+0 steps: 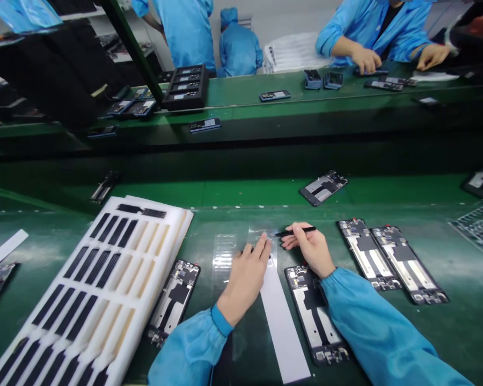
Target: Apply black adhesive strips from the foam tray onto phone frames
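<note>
My left hand (pixel 247 271) lies over a clear film sheet (pixel 224 251) and the upper end of a white strip (pixel 284 327), its fingers stretched out and pressing down. In my right hand (pixel 309 247) is a thin black pen-like tool (pixel 295 231), its tip at the clear film just beyond my left fingertips. An opened phone body (pixel 314 313) rests below my right hand, partly under the sleeve. Another phone body (pixel 176 300) sits left of my left hand. What lies under my left palm is hidden.
A white foam tray (pixel 145 289) with black strips fills the left. Two phone bodies (pixel 366 252) (pixel 410 262) stand at right. One more (pixel 324 187) lies on the green belt (pixel 233 193). People in blue work across the line.
</note>
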`<state>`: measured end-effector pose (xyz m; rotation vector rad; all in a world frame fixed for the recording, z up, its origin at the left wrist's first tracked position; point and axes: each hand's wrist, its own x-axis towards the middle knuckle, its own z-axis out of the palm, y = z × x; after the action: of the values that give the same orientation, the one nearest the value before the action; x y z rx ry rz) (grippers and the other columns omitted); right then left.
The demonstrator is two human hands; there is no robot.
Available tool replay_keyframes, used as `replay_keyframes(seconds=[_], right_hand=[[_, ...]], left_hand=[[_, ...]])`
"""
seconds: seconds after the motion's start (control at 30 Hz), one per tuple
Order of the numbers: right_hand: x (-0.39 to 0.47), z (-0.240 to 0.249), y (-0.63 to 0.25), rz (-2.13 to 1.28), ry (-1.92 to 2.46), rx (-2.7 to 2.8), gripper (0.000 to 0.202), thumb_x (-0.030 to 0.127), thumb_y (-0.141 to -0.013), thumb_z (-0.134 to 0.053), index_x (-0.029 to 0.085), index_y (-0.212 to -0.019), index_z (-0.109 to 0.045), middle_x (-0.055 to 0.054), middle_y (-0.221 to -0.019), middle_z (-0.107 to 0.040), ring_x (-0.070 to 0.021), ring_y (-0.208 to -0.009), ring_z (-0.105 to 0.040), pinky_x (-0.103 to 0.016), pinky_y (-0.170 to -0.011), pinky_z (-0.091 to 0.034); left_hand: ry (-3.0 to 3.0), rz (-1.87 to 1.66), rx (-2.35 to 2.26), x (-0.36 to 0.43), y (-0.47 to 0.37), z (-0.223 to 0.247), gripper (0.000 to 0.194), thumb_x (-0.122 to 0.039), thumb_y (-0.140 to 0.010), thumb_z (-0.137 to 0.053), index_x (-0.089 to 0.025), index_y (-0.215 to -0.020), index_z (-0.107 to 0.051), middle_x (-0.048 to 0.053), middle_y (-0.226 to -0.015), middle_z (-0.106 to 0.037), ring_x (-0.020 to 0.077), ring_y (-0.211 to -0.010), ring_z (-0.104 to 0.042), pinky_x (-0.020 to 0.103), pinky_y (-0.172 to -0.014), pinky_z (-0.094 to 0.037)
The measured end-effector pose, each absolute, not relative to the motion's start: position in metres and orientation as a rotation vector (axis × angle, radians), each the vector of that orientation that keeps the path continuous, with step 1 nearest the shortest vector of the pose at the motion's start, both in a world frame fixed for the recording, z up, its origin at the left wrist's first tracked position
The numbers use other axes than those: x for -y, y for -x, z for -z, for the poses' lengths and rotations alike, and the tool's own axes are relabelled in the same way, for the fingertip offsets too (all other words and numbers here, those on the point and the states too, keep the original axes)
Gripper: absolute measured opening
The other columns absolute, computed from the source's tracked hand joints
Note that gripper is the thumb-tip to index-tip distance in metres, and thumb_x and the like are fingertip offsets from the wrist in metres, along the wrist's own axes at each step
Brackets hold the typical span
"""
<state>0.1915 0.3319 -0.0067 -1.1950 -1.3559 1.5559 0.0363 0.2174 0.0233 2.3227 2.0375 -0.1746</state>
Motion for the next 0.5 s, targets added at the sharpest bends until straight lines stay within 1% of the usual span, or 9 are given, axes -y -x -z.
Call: replay_keyframes(seconds=[0.07, 0.23, 0.33, 0.5], right_hand=[[-0.3324, 0.0070, -0.1922, -1.564, 1.189, 1.366, 0.053, 0.070, -0.081, -0.066, 0.017, -0.086, -0.064, -0.007, -0.062, -0.074, -0.0182, -0.050, -0.071, -0.028, -0.050, -0.062], [-0.3327, 0.0061, -0.1930, -1.554, 1.198, 1.379, 0.052, 0.070, -0.081, -0.065, 0.018, -0.085, -0.063, -0.006, -0.062, -0.074, -0.0185, -0.050, -0.071, -0.028, -0.051, -0.062], [-0.3328, 0.0058, -0.1939, -1.549, 1.205, 1.381, 0.052, 0.071, -0.081, -0.065, 0.018, -0.085, -0.063, -0.006, -0.062, -0.073, -0.0193, -0.050, -0.071, -0.029, -0.050, -0.063], [-0.3327, 0.0054, -0.1940, -1.561, 1.188, 1.403, 0.052, 0.070, -0.080, -0.066, 0.018, -0.085, -0.063, -0.006, -0.063, -0.074, -0.0193, -0.052, -0.072, -0.029, -0.051, -0.063]], left_hand=[[-2.322, 0.168, -2.038, -0.2194, -0.0383, -0.0206, 0.072, 0.007, -0.079, -0.042, -0.016, -0.148, -0.044, 0.012, -0.159, -0.038, 0.0234, -0.102, -0.062, 0.035, -0.074, -0.058], [-2.312, 0.167, -2.043, -0.2209, -0.0390, -0.0171, 0.074, 0.007, -0.078, -0.045, -0.015, -0.149, -0.042, 0.013, -0.159, -0.038, 0.0239, -0.100, -0.062, 0.036, -0.074, -0.058], [-2.307, 0.166, -2.046, -0.2207, -0.0390, -0.0158, 0.076, 0.006, -0.078, -0.046, -0.016, -0.150, -0.042, 0.012, -0.160, -0.037, 0.0237, -0.100, -0.061, 0.035, -0.073, -0.058], [-2.322, 0.168, -2.043, -0.2208, -0.0394, -0.0147, 0.073, 0.004, -0.080, -0.045, -0.016, -0.150, -0.042, 0.011, -0.160, -0.037, 0.0234, -0.098, -0.060, 0.035, -0.072, -0.057]])
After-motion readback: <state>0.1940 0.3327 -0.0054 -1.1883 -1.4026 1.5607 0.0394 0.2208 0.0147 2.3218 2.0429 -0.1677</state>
